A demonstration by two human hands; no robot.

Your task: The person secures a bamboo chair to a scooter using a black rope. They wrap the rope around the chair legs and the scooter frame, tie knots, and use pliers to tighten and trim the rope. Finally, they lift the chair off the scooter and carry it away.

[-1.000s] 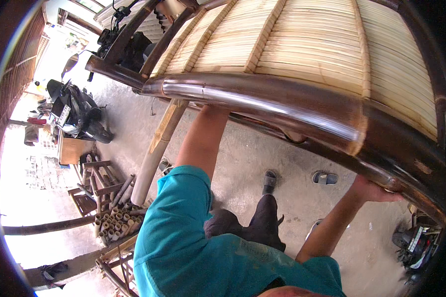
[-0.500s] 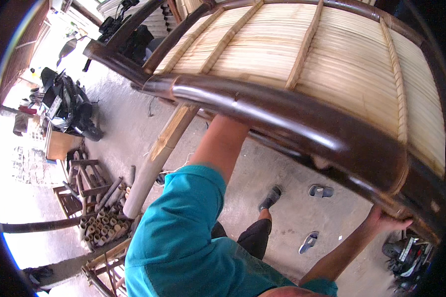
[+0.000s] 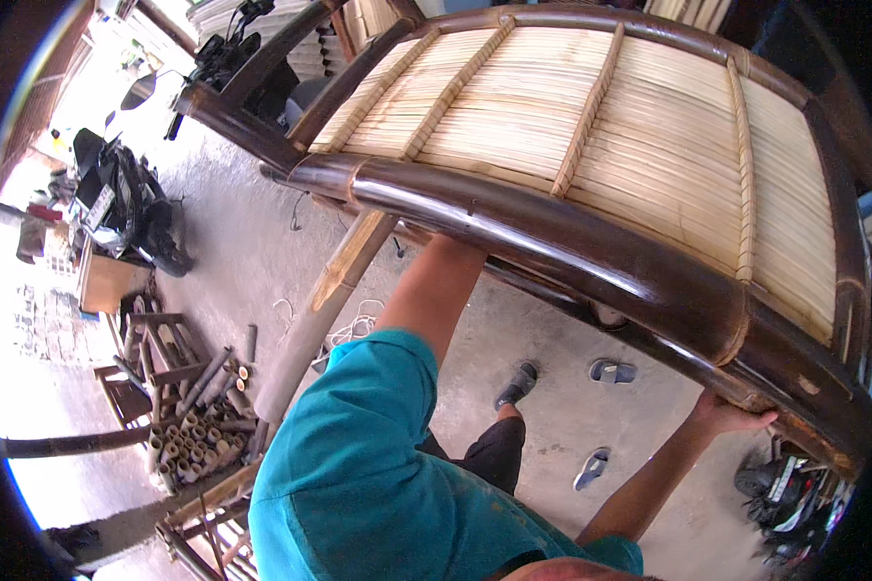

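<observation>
A large piece of bamboo furniture (image 3: 513, 218), with thick dark glossy poles around a panel of pale slats (image 3: 669, 145), fills the upper part of the head view. Twisted pale bindings cross the slats. My left arm (image 3: 434, 290) reaches beneath its near rail, and the left hand is hidden behind that rail. At the right end, my right hand (image 3: 731, 416) grips the lower dark pole, its thumb stretched along the pole and its fingers mostly out of sight. A pale, split bamboo leg (image 3: 325, 300) slants down beside my left arm.
A black motorbike (image 3: 131, 208) stands at the left, near a pile of cut bamboo tubes (image 3: 199, 445) and a small wooden rack (image 3: 160, 363). White cord (image 3: 358, 324) and slippers (image 3: 610, 372) lie on the concrete floor. Another dark vehicle (image 3: 790, 494) is partly visible at lower right.
The furniture appears slightly smaller, and its right end has shifted left in view, with my right hand still on it. My view has shifted a little as well.
</observation>
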